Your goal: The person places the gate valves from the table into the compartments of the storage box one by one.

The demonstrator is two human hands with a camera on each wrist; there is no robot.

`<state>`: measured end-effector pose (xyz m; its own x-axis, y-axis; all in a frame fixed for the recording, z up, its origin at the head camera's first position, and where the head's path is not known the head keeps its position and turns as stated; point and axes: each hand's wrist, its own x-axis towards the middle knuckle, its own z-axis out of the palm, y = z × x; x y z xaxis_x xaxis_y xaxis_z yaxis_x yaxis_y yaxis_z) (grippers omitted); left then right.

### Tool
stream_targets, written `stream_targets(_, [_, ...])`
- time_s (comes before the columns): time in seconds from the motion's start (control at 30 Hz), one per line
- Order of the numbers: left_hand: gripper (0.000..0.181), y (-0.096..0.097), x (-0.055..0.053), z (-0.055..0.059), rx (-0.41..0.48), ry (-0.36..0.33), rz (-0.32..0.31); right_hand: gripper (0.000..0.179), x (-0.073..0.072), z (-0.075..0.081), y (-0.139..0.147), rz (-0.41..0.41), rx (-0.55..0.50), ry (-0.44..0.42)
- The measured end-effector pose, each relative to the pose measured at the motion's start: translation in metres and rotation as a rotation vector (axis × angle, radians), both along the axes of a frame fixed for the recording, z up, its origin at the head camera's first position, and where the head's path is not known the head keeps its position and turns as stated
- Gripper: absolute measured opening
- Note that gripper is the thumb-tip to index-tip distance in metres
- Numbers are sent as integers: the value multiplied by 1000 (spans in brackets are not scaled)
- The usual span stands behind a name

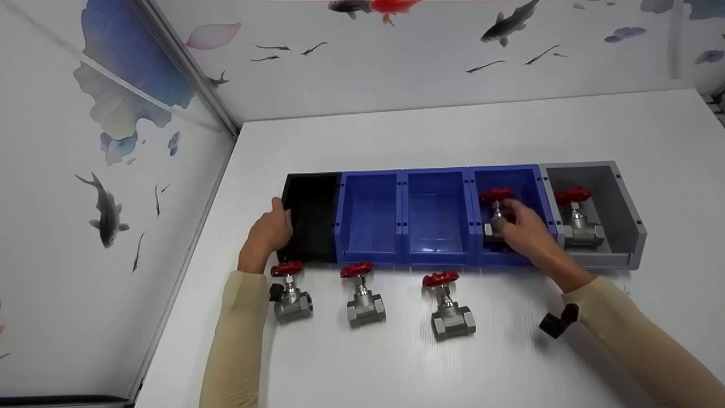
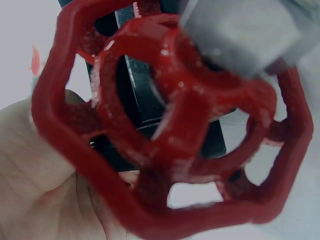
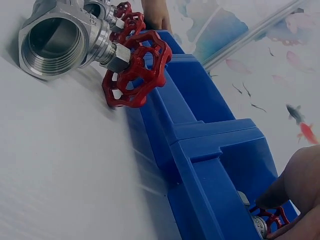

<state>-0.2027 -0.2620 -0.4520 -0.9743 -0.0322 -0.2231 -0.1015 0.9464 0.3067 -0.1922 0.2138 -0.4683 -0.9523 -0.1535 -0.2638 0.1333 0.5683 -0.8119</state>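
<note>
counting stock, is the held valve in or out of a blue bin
In: head view shows the valve inside the rightmost blue bin, right hand holding it.

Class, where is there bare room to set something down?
Bare: the table strip between the bins and the back wall; the table in front of the three valves; the black bin, left hand at its edge, and two blue bins beside it. Crowded: the rightmost blue bin, where the right hand grips a valve, and the grey bin, with another valve.

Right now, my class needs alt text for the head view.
A right hand grips a red-handled valve in a blue bin; the left hand touches a black bin. Three valves rest in front, another in a grey bin.
</note>
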Motion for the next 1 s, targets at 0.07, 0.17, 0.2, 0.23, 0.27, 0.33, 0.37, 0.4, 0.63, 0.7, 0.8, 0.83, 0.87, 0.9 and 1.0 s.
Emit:
stream_targets(0.07, [33,0,0,0,-7,-8,0,64,1,1,0,10,-6,-9])
stream_targets(0.17, [35,0,0,0,-8,-19,6,66,2,3,1,19,-10,-25])
stream_targets(0.2, [35,0,0,0,-7,-21,7,67,2,4,2,21,-9,-32])
stream_targets(0.23, [35,1,0,0,-6,-23,9,68,3,4,2,23,-10,-39])
stream_targets(0.27, [36,1,0,1,-4,-24,10,70,3,5,2,24,-11,-43])
stream_targets(0.33, [35,1,0,1,-1,-23,8,72,4,6,3,29,-14,-57])
stream_targets(0.37, [35,1,0,1,0,-21,8,73,4,7,3,32,-17,-61])
stream_targets(0.4, [35,1,0,1,0,-20,7,74,5,8,3,33,-16,-64])
stream_targets(0.63, [34,1,0,1,-3,-12,9,75,11,15,5,60,24,-60])
stream_targets(0.7, [35,1,0,2,-1,-14,12,75,13,18,5,71,25,-49])
stream_targets(0.8, [35,1,-1,2,0,-14,14,73,19,21,5,73,17,-19])
stream_targets(0.83, [34,1,-1,2,0,-14,14,72,21,22,5,69,8,-7])
stream_targets(0.87, [34,1,-1,2,2,-12,13,70,23,23,5,65,-1,5])
stream_targets(0.9, [33,1,0,1,3,-10,10,69,24,24,5,59,-12,16])
stream_targets(1.0, [32,1,0,1,5,0,0,64,30,26,4,46,-48,42])
